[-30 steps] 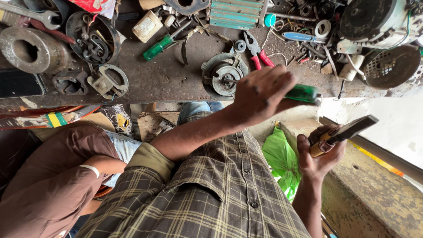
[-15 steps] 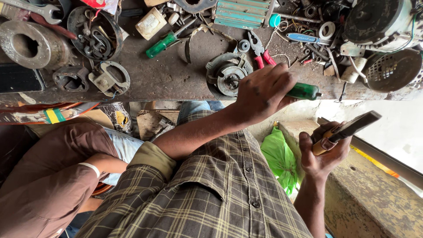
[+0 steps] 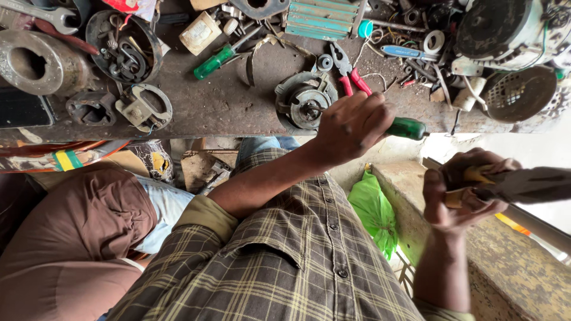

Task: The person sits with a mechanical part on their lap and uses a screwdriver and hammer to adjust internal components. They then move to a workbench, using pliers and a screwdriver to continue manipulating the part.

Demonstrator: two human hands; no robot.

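Looks like prying or driving at the round motor housing (image 3: 303,104): left hand (image 3: 351,125) is clenched on the green-handled screwdriver (image 3: 407,128), just right of the housing. Right hand (image 3: 461,193), further right and off the bench, is closed round a dark yellow-handled tool (image 3: 523,184). Next move needs the tip kept seated.

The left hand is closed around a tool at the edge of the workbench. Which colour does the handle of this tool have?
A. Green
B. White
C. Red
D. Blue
A: the left hand is wrapped around a screwdriver whose green handle sticks out of the fist at the bench edge, while the right hand holds a different, dark tool with a yellow handle.
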